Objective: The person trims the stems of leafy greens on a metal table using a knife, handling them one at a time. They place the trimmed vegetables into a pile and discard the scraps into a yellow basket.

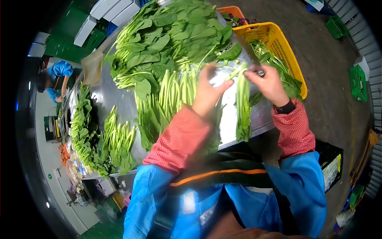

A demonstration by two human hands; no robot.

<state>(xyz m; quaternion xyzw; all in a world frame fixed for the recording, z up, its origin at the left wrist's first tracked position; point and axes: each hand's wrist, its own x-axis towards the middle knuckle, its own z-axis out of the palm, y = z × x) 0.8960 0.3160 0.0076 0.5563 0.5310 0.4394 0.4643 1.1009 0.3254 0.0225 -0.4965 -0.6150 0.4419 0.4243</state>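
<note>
A metal table point(107, 107) bears a large heap of leafy greens point(159, 44) and a row of green stalks point(175, 93). My left hand point(209, 91), slightly blurred, is over the table beside that row, thumb and fingers apart, with nothing in it. My right hand point(268, 83) grips a knife point(254, 57), its blade pointing up and away. Right under my right thumb lies a bunch of greens point(243, 107), stalk ends up and leaves toward me. Smaller bunches point(119, 139) rest on the table's left part.
To the right of the table stands a yellow basket point(296, 63) holding loose greens, with an orange basket point(232, 11) behind it. A black crate point(334, 167) is at the lower right. Another person point(59, 73) in blue works at the far left. Green crates point(358, 83) lie on the floor.
</note>
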